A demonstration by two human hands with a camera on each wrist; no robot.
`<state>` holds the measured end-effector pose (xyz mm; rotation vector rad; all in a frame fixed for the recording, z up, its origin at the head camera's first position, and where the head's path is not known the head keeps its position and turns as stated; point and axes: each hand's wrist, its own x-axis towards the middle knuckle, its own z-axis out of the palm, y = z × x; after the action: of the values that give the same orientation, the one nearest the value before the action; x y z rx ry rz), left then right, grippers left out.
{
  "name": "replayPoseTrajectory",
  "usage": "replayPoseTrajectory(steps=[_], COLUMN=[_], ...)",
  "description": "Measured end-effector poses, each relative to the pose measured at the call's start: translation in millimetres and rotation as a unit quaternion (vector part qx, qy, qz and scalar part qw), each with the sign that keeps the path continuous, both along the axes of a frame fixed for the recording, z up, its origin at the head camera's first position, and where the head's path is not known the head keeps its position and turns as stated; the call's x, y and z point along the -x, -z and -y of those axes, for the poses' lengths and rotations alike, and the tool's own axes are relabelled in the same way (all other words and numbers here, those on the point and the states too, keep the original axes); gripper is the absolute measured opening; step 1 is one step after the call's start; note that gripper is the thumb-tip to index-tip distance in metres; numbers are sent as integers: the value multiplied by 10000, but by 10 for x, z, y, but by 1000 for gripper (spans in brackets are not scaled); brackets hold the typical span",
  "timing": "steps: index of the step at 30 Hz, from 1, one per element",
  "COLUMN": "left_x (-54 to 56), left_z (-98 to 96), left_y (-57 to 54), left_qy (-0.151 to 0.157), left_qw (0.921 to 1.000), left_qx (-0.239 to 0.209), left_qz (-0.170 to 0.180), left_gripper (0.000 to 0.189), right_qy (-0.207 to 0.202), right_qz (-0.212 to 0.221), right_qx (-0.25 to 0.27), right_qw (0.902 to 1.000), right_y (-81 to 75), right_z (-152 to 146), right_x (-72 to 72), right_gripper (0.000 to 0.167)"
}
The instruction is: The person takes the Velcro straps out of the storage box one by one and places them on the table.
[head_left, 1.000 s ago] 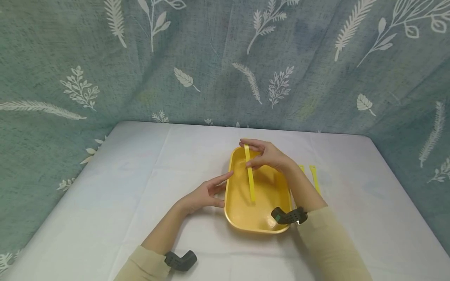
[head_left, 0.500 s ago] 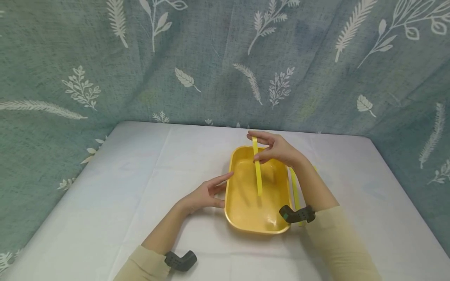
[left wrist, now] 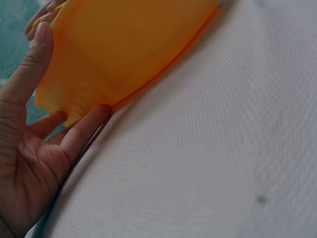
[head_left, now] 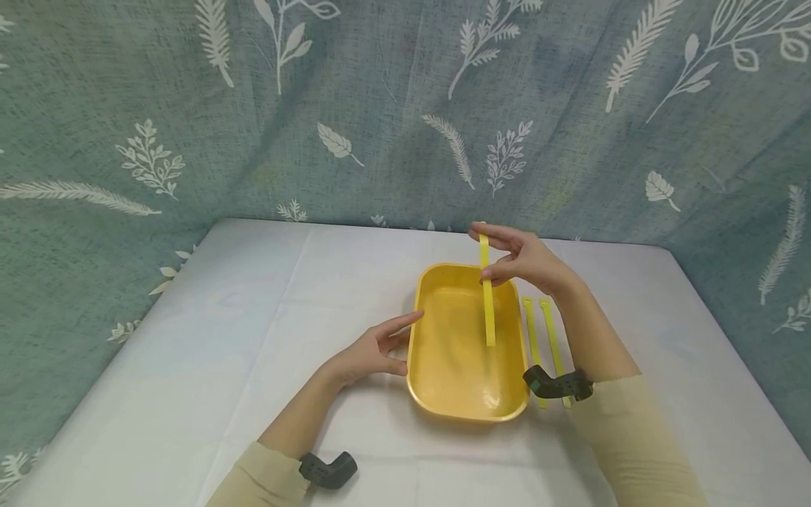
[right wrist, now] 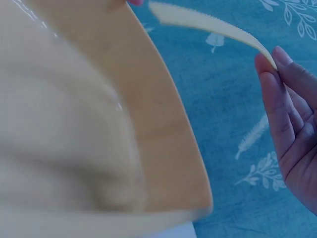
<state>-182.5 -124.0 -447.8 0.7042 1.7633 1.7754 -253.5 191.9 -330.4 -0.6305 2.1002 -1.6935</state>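
A yellow plastic basin (head_left: pixel 446 373) sits on the white-covered table in the head view. My left hand (head_left: pixel 370 355) rests its fingertips against the basin's left wall; in the left wrist view its fingers are spread along the orange-yellow wall (left wrist: pixel 129 44). Over the basin's far right part, my right hand (head_left: pixel 526 260) pinches one end of a yellow hook-and-loop cable tie (head_left: pixel 488 310) between thumb and fingers. The tie hangs down across the basin. In the right wrist view the tie (right wrist: pixel 213 22) bends away from the pinching fingertips, beside the basin's wall.
Two more yellow ties, one (head_left: pixel 531 327) close to the basin's right side and another (head_left: pixel 551 331) beside it, lie lengthwise on the table under the right forearm. A leaf-patterned blue-green cloth (head_left: pixel 393 141) hangs behind the table (head_left: pixel 253 352).
My right hand has moved right and away toward the basin's far right corner, carrying the tie along. The two ties on the table now show more fully. My left hand stays in place.
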Motion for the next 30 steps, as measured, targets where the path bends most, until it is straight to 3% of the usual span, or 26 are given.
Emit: replayPoseTrajectory(steps=[11,24,30], left_x=[-15,-13,-8], left_z=[-6,2,10], left_y=[-22,-6,-5], left_qy=[-90,-77,-61], left_qw=[9999,9999,9999], left_qx=[70,127,94], left_qz=[89,42,27], left_gripper=[90,90,92], right_qy=[150,387,556], right_qz=[-261,-770,-689], right_qx=[317,62,-13], right_qw=[9990,9963,9961], right_y=[-132,-244,-203], right_z=[-234,-597,-768], right_x=[-119,-263,-325], right_gripper=[76,76,77])
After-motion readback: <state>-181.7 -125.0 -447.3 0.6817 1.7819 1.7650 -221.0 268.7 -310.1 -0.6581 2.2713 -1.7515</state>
